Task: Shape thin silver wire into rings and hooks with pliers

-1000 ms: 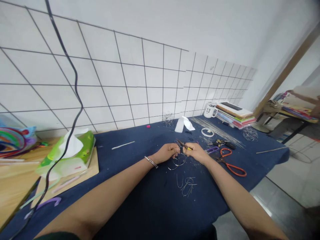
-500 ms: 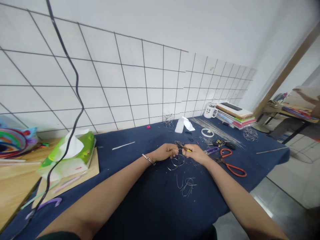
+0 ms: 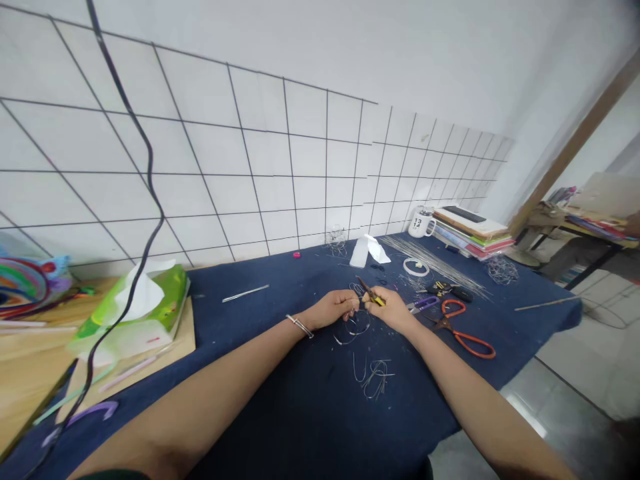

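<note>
My left hand (image 3: 336, 309) pinches a thin looped wire near the middle of the dark blue cloth. Close beside it on the right, my right hand (image 3: 387, 308) is closed around small pliers (image 3: 371, 293) with yellow handles, their dark jaws pointing up and left. A wire ring (image 3: 358, 324) shows just below my fingers. Nearer to me lies a loose bunch of bent wires (image 3: 377, 379). Right of my right hand are purple-handled scissors (image 3: 424, 304) and large orange-handled shears (image 3: 470, 341). The exact contact between pliers and wire is too small to make out.
Black-handled pliers (image 3: 457, 291), a white ring-shaped roll (image 3: 416, 267), long straight wires (image 3: 440, 263), a mug (image 3: 421, 223) and stacked books (image 3: 473, 230) stand or lie at the right. A green tissue pack (image 3: 163, 300) is at the left, behind a hanging black cable (image 3: 150, 160).
The pliers in my right hand have turned, their jaws now pointing more upward, and more of the yellow handles shows. My left hand has shifted very little. The view has moved slightly.
</note>
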Tool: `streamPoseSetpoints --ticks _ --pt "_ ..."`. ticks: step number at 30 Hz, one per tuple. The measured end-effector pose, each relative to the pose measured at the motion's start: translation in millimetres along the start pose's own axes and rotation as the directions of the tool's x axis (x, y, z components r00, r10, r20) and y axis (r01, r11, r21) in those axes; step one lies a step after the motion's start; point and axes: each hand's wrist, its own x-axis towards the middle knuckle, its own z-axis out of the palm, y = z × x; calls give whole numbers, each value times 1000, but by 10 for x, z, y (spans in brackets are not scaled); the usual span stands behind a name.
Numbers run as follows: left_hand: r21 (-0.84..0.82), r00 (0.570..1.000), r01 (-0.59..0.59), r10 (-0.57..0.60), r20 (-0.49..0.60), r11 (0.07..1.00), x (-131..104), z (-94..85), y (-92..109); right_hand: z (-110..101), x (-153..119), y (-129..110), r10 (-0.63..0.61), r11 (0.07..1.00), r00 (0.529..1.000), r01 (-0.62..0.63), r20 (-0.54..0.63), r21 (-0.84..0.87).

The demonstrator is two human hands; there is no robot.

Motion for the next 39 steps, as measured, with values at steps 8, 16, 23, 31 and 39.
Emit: streamPoseSetpoints --ticks 8,16,23,31,39 --pt "-30 999 -16 15 -34 999 4 36 -2 59 -9 8 -15 999 992 8 -124 -53" --pt "-8 997 -13 13 -71 1000 4 29 -1 16 -16 0 -94 989 992 83 -86 -120" --pt "12 996 10 -9 -85 1000 16 -14 -18 33 -7 28 -10 1000 997 8 -77 -16" --pt "-5 995 5 -5 -97 1000 0 8 58 43 -13 -6 59 998 994 -60 -92 -5" --pt "-33 994 26 -29 -109 999 2 14 38 84 -8 -44 61 998 986 -56 -156 34"
